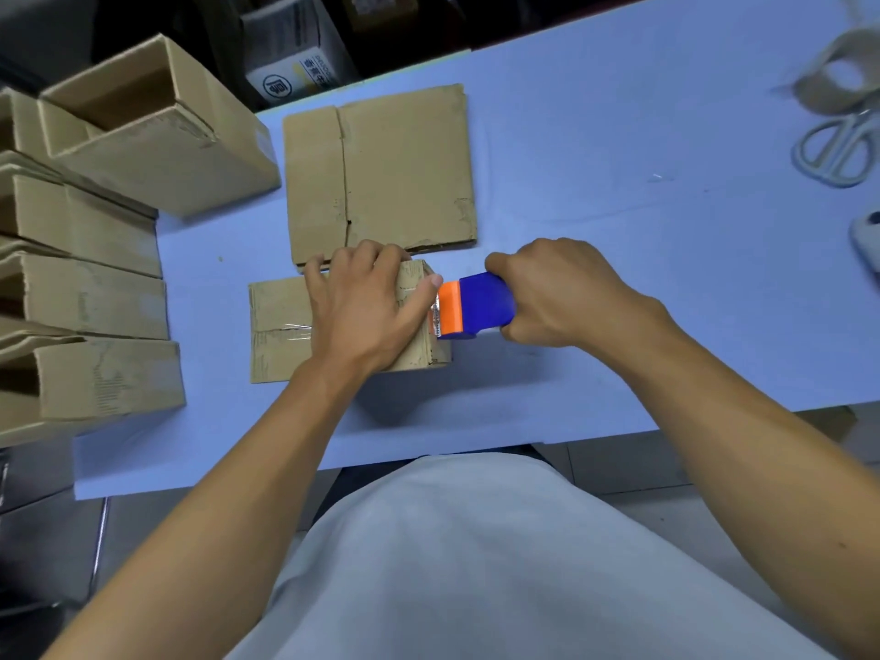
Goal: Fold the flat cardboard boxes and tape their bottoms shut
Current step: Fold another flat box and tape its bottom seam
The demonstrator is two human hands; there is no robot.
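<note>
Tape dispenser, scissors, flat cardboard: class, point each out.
tape dispenser (481, 304), head view, blue body
scissors (833, 150), head view, handle loops
flat cardboard (405, 169), head view, main panel

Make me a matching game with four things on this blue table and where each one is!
Things:
1. tape dispenser
2. scissors
3. flat cardboard
4. folded boxes

Places:
A. stacked at the table's left edge
B. lying flat behind the box being taped
C. held in the right hand
D. far right of the table

Pairs: 1-C, 2-D, 3-B, 4-A
</note>
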